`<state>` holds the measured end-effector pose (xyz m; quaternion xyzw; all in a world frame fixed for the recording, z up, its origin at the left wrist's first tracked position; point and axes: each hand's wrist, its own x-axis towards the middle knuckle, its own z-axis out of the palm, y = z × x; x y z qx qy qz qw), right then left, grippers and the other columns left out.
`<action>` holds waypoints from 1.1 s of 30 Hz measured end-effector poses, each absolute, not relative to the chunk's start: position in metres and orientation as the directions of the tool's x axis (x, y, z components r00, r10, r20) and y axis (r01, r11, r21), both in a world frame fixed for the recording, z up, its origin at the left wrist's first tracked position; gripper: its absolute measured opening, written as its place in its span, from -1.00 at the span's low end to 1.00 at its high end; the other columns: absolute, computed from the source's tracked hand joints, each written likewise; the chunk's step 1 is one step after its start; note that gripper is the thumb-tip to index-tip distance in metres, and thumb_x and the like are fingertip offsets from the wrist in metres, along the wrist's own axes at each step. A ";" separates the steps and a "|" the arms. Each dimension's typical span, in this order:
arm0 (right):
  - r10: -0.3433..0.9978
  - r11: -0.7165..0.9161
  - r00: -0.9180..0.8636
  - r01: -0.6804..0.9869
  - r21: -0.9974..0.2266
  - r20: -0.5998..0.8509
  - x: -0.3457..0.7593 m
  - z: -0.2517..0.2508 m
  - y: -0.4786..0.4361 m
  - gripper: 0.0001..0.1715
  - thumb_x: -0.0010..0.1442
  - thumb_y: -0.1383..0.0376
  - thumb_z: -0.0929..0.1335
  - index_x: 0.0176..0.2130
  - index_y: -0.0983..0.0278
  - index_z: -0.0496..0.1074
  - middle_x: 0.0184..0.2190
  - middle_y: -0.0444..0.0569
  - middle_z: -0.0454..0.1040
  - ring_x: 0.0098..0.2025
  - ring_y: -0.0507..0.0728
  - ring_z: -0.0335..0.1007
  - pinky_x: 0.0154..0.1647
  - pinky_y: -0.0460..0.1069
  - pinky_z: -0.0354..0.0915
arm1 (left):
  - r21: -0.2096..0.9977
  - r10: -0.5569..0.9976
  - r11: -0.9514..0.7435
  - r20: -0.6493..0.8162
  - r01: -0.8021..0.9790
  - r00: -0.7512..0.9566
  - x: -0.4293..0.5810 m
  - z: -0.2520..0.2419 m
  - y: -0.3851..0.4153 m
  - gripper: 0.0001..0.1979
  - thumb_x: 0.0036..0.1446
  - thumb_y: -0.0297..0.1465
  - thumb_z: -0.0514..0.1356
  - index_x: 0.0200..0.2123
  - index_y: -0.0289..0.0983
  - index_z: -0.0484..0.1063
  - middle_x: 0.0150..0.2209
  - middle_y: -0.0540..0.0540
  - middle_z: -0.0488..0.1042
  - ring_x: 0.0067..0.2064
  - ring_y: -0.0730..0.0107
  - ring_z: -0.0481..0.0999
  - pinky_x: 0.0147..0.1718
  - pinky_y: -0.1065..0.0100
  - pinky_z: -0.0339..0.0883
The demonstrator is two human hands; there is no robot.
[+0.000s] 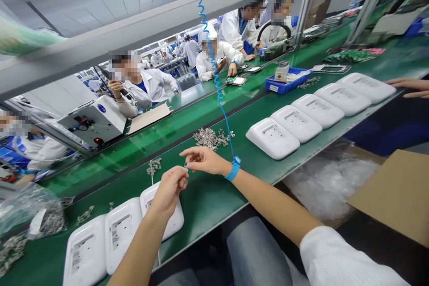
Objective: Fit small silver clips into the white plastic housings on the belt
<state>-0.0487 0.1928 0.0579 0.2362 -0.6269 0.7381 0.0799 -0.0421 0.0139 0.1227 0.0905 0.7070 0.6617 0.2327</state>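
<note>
Left hand (171,185) has a tiny metal bit (186,166) pinched in its fingers, up over the green desk (208,205) near the loose metal pile (208,137). Right hand (205,161) has its fingertips right at it, can't tell if they're gripping too. Looks like the fiddly handling step, white shells (273,138) both sides; next move probably calls for a light, steady pinch.

White ribbed sleeve (345,254); 1 blue wristband (233,170); coiled cord (217,85); jeans (256,250)
</note>
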 end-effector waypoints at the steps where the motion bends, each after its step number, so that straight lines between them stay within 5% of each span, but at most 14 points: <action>1: -0.182 -0.159 -0.861 -0.452 -0.878 0.476 -0.048 0.059 0.193 -0.55 0.18 0.16 0.48 0.04 0.28 0.51 -0.30 -0.09 0.52 -0.38 0.03 0.45 -0.32 -0.05 0.41 | 0.975 0.432 0.130 -0.217 -0.178 -0.875 -0.042 0.122 0.013 -0.75 -0.11 -0.22 0.35 -0.55 -0.28 0.42 -0.67 0.10 0.16 -0.55 0.54 0.17 -0.51 0.45 0.10; 6: -0.156 0.170 -0.748 -0.664 -0.729 0.645 -0.043 0.063 0.190 -0.90 0.26 0.32 0.39 -0.24 0.27 0.55 -0.32 -0.03 0.54 -0.30 0.10 0.45 -0.25 0.00 0.37 | 0.964 0.400 0.202 -0.241 -0.172 -0.884 -0.044 0.117 0.010 -0.70 -0.09 -0.17 0.33 -0.56 -0.27 0.39 -0.69 0.10 0.17 -0.56 0.52 0.22 -0.51 0.45 0.07; 11: -0.071 0.292 -0.670 -0.722 -0.627 0.739 -0.043 0.061 0.184 -0.87 0.26 0.39 0.34 -0.29 0.24 0.50 -0.30 -0.02 0.55 -0.24 0.13 0.45 -0.14 0.04 0.37 | 0.975 0.400 0.157 -0.208 -0.157 -0.893 -0.045 0.113 0.012 -0.57 -0.10 -0.05 0.41 -0.53 -0.28 0.39 -0.68 0.11 0.18 -0.56 0.55 0.20 -0.52 0.46 0.05; 15: 0.029 0.054 -0.809 -0.586 -0.809 0.588 -0.046 0.059 0.182 -0.92 0.23 0.29 0.40 -0.32 0.26 0.46 -0.37 -0.06 0.50 -0.36 0.08 0.43 -0.27 -0.01 0.38 | 0.990 0.410 0.018 -0.135 -0.140 -0.902 -0.043 0.113 0.018 -0.57 -0.07 -0.06 0.44 -0.50 -0.28 0.40 -0.67 0.12 0.17 -0.54 0.56 0.19 -0.50 0.48 0.09; 18: -0.084 -0.246 -0.900 -0.398 -0.884 0.428 -0.046 0.060 0.184 -0.65 0.19 0.07 0.49 -0.28 0.28 0.41 -0.45 -0.10 0.49 -0.46 0.05 0.43 -0.43 -0.06 0.35 | 0.993 0.417 -0.011 -0.099 -0.114 -0.903 -0.042 0.115 0.020 -0.59 -0.06 -0.09 0.44 -0.51 -0.28 0.40 -0.65 0.11 0.20 -0.54 0.57 0.18 -0.49 0.47 0.12; 22: -0.234 -0.444 -0.913 -0.206 -0.872 0.335 -0.043 0.063 0.191 -0.45 0.14 -0.09 0.52 -0.28 0.30 0.38 -0.49 -0.13 0.48 -0.59 -0.03 0.33 -0.60 -0.14 0.22 | 0.995 0.461 0.094 -0.054 -0.012 -0.886 -0.044 0.119 0.016 -0.60 0.00 -0.08 0.38 -0.53 -0.27 0.39 -0.63 0.09 0.25 -0.53 0.55 0.21 -0.47 0.44 0.12; 27: -0.340 -0.535 -0.902 -0.045 -0.843 0.264 -0.041 0.060 0.196 -0.53 0.09 0.07 0.60 -0.28 0.34 0.44 -0.44 -0.13 0.47 -0.50 -0.06 0.36 -0.47 -0.17 0.30 | 0.921 0.490 0.306 0.065 0.242 -0.869 -0.045 0.120 0.009 -0.65 0.11 -0.11 0.29 -0.50 -0.26 0.43 -0.57 0.06 0.31 -0.48 0.51 0.26 -0.43 0.41 0.11; 33: -0.234 -0.485 -0.911 -0.193 -0.853 0.340 -0.043 0.061 0.196 -0.57 0.07 0.11 0.59 -0.20 0.34 0.53 -0.42 -0.13 0.47 -0.47 -0.05 0.35 -0.44 -0.13 0.30 | 0.949 0.547 0.241 0.041 0.204 -0.836 -0.044 0.118 0.009 -0.66 0.16 -0.10 0.26 -0.45 -0.26 0.45 -0.56 0.05 0.36 -0.47 0.50 0.31 -0.39 0.41 0.17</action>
